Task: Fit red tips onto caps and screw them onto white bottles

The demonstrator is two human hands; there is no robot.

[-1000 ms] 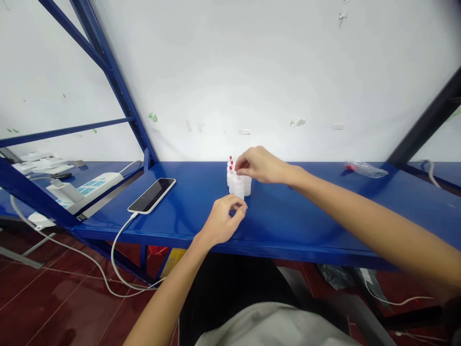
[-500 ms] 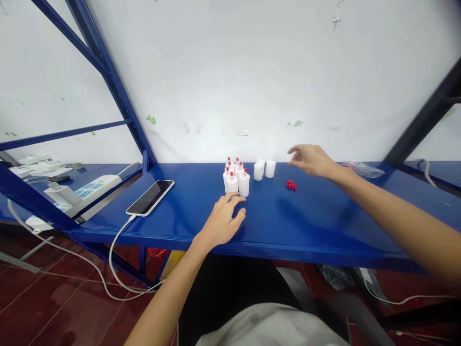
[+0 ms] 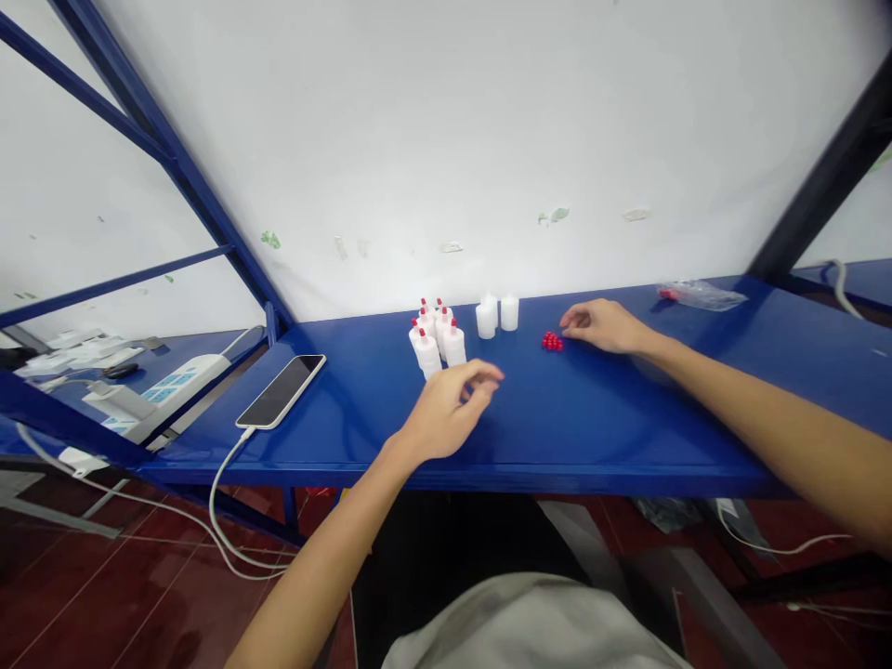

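Note:
My left hand (image 3: 456,404) is raised just in front of a cluster of small white squeeze bottles with red caps (image 3: 454,346). Its fingers are bent and apart from the thumb, with nothing seen between them. Further right, my right hand (image 3: 605,325) is low over the blue table, fingertips right beside a little pile of loose red caps (image 3: 552,342). A gap shows between its thumb and fingers, and no cap can be made out there. Between the cluster and the pile stand a few white bottles (image 3: 509,314) without red caps.
A phone (image 3: 282,392) on a white charging cable (image 3: 215,502) lies on the left of the blue table (image 3: 592,418). A clear plastic bag (image 3: 703,295) with something red rests at the back right. A power strip (image 3: 174,386) is beyond the blue frame post (image 3: 209,204).
My left hand has lifted away from the capped bottles and moved right, its fingers curling. The right hand has come down to beside the red caps. The view has shifted slightly.

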